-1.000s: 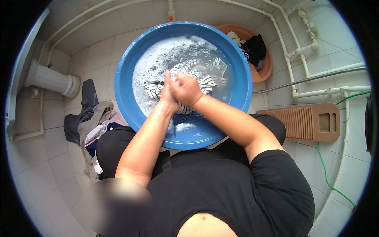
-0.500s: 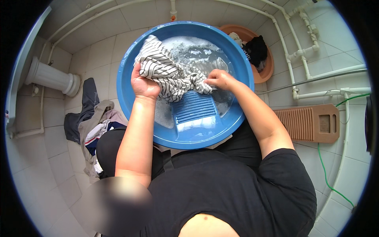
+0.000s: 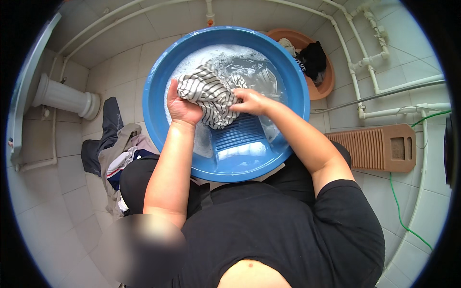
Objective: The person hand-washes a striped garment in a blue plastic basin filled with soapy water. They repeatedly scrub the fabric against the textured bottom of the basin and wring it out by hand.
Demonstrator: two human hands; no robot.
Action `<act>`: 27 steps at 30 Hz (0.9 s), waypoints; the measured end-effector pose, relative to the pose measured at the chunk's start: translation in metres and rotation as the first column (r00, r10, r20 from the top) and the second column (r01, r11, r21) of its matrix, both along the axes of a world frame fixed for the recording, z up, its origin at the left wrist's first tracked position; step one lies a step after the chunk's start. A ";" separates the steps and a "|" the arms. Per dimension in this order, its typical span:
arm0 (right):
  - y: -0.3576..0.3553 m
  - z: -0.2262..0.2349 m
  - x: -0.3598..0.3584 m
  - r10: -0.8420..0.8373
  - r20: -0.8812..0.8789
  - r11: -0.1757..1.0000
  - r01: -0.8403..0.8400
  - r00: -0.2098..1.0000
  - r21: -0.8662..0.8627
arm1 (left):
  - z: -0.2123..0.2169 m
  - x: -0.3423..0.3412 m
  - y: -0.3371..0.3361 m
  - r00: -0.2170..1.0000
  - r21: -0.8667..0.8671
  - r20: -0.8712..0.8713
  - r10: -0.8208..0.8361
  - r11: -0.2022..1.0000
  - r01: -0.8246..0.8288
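Note:
A wet white garment with dark stripes [image 3: 211, 93] is bunched between my two hands above the sudsy water in a large blue basin [image 3: 156, 139]. My left hand [image 3: 186, 111] holds its left side, thumb raised, with the fingers hidden beneath the cloth. At the cloth's right side, my right hand [image 3: 249, 102] grips a fold between thumb and fingers. Part of the cloth's lower end rests against the ridged blue washboard [image 3: 239, 137] built into the basin's near side. Foam floats mostly at the far left of the water.
An orange tub [image 3: 329, 86] with dark and light clothes stands behind the basin at right. A brown washboard [image 3: 377, 148] lies to the right, near a green cord [image 3: 401, 211] and white pipes [image 3: 353, 72]. Clothes [image 3: 115, 149] lie on the tiles at left, below a white pedestal [image 3: 67, 98].
My right hand has moved left, closer to my left hand, and grips a different part of the striped garment. The cloth is more gathered, and its raised upper end has come down.

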State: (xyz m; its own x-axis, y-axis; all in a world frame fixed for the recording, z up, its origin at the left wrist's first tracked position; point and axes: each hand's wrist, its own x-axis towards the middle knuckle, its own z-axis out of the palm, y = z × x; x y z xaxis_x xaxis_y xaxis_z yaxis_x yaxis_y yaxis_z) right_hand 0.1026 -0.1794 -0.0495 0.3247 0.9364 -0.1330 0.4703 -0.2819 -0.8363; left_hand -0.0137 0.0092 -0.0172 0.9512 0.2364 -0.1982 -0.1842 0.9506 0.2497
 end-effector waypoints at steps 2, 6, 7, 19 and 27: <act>-0.006 0.001 0.011 -0.234 -0.632 0.928 0.363 0.739 0.082 | 0.002 0.003 0.004 0.986 0.014 -0.127 0.111 0.994 -0.110; -0.001 0.034 0.035 -0.318 -0.844 0.804 0.594 0.432 0.001 | -0.023 0.003 0.007 0.955 0.126 -0.225 0.192 0.978 -0.167; 0.000 0.021 0.044 -0.371 -0.777 0.779 0.625 0.509 0.037 | -0.036 0.007 0.008 0.947 0.181 -0.249 0.205 0.970 -0.162; 0.007 -0.029 0.037 -0.607 0.437 0.574 0.747 0.664 -0.337 | -0.062 0.013 -0.020 0.852 0.335 -0.509 0.121 0.940 0.067; 0.061 0.053 -0.080 -0.273 0.030 0.781 0.203 0.961 0.590 | -0.068 0.012 -0.015 0.918 -0.018 -0.374 -0.131 0.991 0.133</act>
State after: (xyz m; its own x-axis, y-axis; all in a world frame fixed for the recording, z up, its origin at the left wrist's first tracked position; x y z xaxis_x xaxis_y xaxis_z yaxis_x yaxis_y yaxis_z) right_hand 0.0228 -0.1181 0.0033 0.5274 0.7174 0.4552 0.5496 0.1205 -0.8267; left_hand -0.0022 -0.0056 -0.0849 0.8312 0.1165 -0.5436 0.0507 0.9578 0.2829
